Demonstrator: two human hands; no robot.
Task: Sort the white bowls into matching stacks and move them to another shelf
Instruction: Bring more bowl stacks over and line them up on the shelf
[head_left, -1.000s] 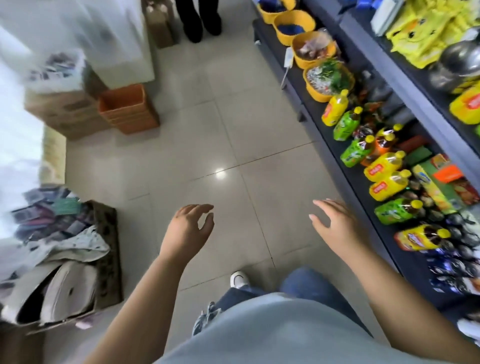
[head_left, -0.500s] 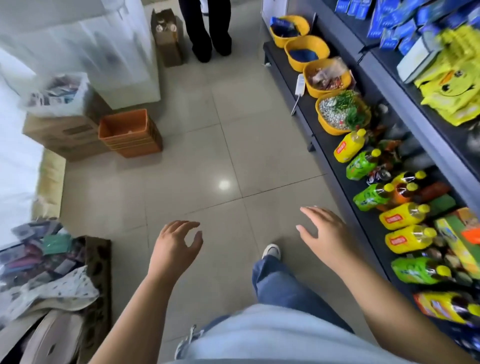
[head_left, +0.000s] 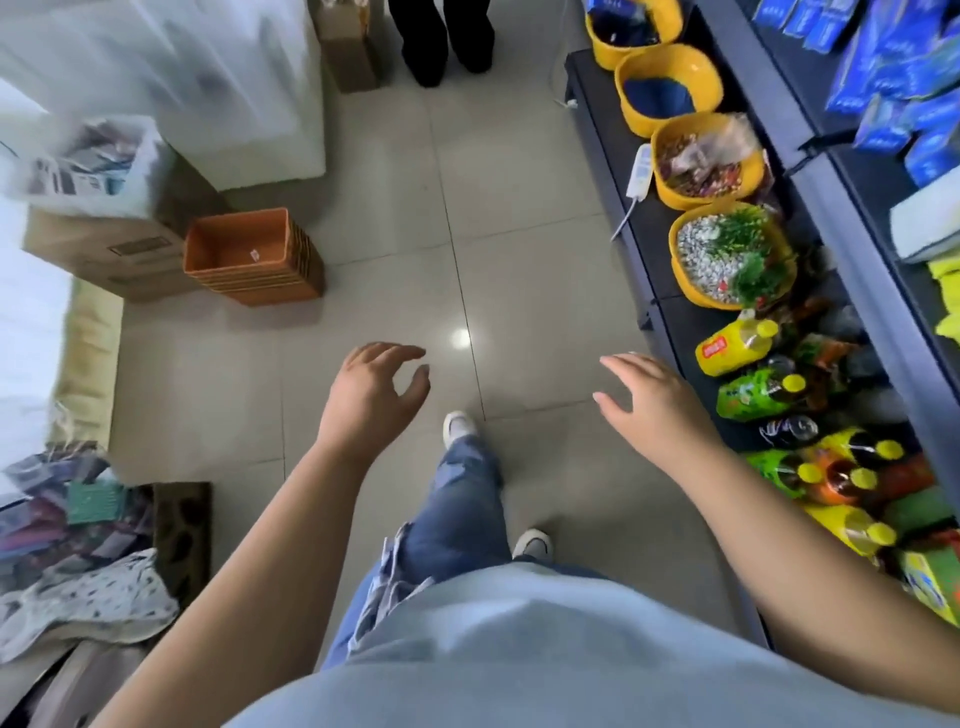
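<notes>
Plainly, this is a step between handlings: the person is mid-stride on the tiled floor (head_left: 519, 234), which I judge to be a walk along the aisle to or from the bowls. The left hand (head_left: 371, 395) and right hand (head_left: 649, 405) hang over the floor, each grip apart, fingers loosely spread, holding nothing. No white bowls show anywhere (only yellow bowls (head_left: 670, 85) full of goods on the low shelf (head_left: 597, 104) at the right, near drink bottles (head_left: 732, 348)), so their look cannot be told. The next move calls for finding the white bowls and bringing both hands to one stack.
</notes>
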